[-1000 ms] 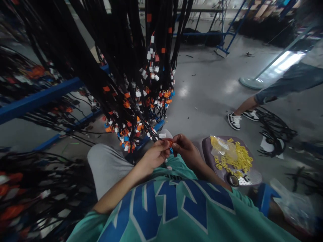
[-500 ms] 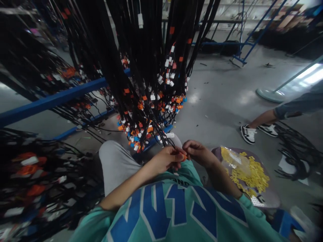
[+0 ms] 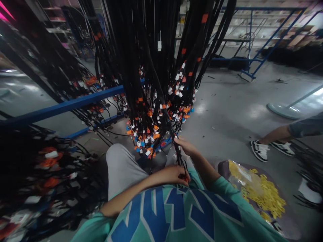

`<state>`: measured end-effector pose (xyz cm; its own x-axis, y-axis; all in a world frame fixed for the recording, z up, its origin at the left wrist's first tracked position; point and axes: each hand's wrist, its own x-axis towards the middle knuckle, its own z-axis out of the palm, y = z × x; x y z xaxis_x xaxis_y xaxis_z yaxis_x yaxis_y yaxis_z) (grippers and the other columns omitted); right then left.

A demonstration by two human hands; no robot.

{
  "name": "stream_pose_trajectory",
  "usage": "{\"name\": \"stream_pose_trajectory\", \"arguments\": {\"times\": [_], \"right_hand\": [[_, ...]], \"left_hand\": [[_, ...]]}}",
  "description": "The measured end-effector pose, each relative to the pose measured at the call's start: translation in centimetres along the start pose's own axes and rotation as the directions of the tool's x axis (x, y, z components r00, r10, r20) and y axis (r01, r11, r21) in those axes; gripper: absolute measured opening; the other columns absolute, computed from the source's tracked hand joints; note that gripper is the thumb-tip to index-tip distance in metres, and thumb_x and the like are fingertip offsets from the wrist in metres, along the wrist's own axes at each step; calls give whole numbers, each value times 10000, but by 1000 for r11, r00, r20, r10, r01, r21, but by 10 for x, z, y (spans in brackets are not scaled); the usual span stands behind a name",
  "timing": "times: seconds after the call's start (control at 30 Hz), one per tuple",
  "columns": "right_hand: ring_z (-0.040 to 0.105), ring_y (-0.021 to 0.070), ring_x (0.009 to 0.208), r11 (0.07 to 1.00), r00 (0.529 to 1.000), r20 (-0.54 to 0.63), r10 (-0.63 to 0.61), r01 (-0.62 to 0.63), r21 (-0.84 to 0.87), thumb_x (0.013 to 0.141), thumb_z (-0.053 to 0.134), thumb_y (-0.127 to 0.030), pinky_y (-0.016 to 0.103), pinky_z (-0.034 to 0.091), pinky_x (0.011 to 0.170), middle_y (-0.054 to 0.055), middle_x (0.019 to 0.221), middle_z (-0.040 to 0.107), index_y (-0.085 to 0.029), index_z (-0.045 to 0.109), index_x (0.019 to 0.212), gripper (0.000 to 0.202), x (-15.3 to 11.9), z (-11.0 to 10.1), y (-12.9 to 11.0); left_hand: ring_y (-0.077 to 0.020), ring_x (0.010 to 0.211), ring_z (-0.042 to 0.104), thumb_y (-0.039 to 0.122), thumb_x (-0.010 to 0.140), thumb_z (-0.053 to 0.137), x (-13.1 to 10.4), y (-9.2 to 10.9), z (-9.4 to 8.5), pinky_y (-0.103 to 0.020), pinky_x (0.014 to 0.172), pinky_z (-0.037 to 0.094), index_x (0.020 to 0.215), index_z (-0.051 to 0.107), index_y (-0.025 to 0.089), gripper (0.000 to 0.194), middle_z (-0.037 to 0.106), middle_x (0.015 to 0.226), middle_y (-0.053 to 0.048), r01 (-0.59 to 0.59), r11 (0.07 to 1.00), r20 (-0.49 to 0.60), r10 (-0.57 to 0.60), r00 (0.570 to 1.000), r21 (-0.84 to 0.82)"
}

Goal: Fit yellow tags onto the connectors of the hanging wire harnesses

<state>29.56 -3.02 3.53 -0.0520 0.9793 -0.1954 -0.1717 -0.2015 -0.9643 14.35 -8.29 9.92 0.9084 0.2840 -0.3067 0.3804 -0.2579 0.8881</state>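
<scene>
A thick bunch of black cables (image 3: 161,77) hangs in front of me, its lower ends full of white, orange and blue connectors (image 3: 148,137). Close to my shirt, my left hand (image 3: 176,175) is closed around the end of one black cable branch, with an orange-red connector (image 3: 186,178) at its fingers. Higher up on the same branch, my right hand (image 3: 185,145) has its fingers closed on the black cable (image 3: 177,151). Its fingertips are partly hidden behind the cable.
A blue rail (image 3: 63,107) runs across the left, above more cables with connectors (image 3: 50,181). At the right, a stool (image 3: 223,168) holds yellow plastic pieces (image 3: 271,195) and a clear bag. A person's legs (image 3: 277,134) stand beyond it.
My left hand has drawn down toward my shirt with the connector. My right hand has left the connector and moved up onto the cable. The view has shifted.
</scene>
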Motion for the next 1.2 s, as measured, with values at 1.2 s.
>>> {"name": "stream_pose_trajectory", "arguments": {"times": [1.2], "right_hand": [[504,114,435,718,953,155,260,-298,629,910,357,-528,239,486,414,-21,508,514,-187,459,726,401,9,-20,-52]], "left_hand": [[-36,303,288,328,927,400,47,4,-73,-168,429,363,661,544,125,364,304,368,82,-128,-64,-94,-385,918,-990]]}}
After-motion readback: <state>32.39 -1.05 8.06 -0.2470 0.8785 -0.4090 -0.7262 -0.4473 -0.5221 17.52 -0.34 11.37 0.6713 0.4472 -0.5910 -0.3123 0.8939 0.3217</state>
